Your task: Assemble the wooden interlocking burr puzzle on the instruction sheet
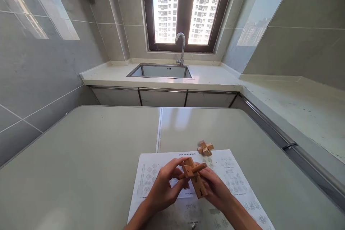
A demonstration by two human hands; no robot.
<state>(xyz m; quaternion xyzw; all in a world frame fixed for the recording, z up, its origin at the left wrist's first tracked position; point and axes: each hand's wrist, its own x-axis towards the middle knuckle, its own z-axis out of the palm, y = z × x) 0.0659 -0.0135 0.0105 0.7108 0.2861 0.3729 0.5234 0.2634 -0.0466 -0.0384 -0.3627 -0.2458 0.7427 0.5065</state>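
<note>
Wooden bars, notched and crossed, make up the burr puzzle point(194, 176) held above the near edge of the folding table point(81, 158), over the printed instruction sheet point(231, 176) that lies flat there. The left hand point(164, 187) closes its fingertips on the upper left side of the puzzle, and the right hand point(215, 188) grips the lower end from the other side, thumb on top, so both hands are clamped on the same piece. One bar sticks out toward the right, another points down toward the person. A second, smaller wooden puzzle point(205, 148) rests at the far edge of the sheet, well apart from the hands. Beyond the table's far edge runs a counter with a steel sink point(160, 70) and a curved tap point(181, 48) under a window point(188, 7).
</note>
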